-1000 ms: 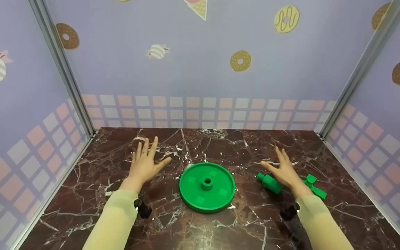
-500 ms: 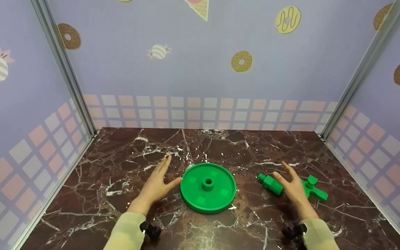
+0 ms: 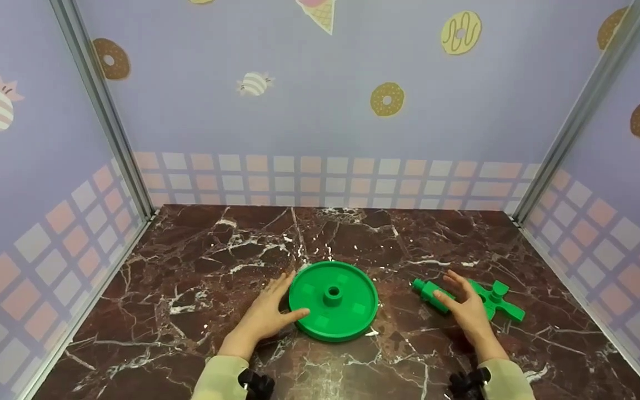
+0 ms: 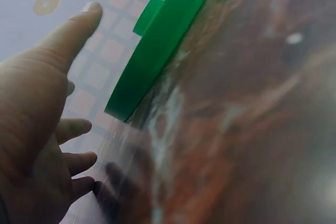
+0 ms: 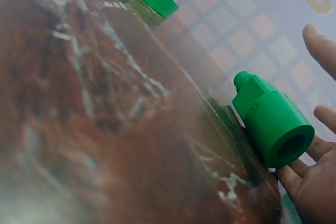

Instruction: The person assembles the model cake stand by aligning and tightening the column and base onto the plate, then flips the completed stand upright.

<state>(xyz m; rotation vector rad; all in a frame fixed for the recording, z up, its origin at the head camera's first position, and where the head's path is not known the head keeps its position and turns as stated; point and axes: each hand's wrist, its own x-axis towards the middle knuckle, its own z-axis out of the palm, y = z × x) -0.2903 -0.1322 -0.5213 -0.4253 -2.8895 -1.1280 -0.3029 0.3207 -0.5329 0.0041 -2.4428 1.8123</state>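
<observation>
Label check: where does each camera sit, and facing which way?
Head: head-worn, facing forward and down at the brown marbled table; left grip, right grip show.
Left wrist: on that wrist, facing the round green plastic disc; left grip shows.
Right wrist: on that wrist, facing the hollow green plastic cylinder; right grip shows.
Both wrist views share the disc.

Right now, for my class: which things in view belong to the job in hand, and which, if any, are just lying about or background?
Likely the job:
green round dish, by the left hand
green hollow-ended peg, by the right hand
green pronged piece, probably, since its colour matches

Background:
marbled tabletop
doughnut-print wall
black wrist devices
</observation>
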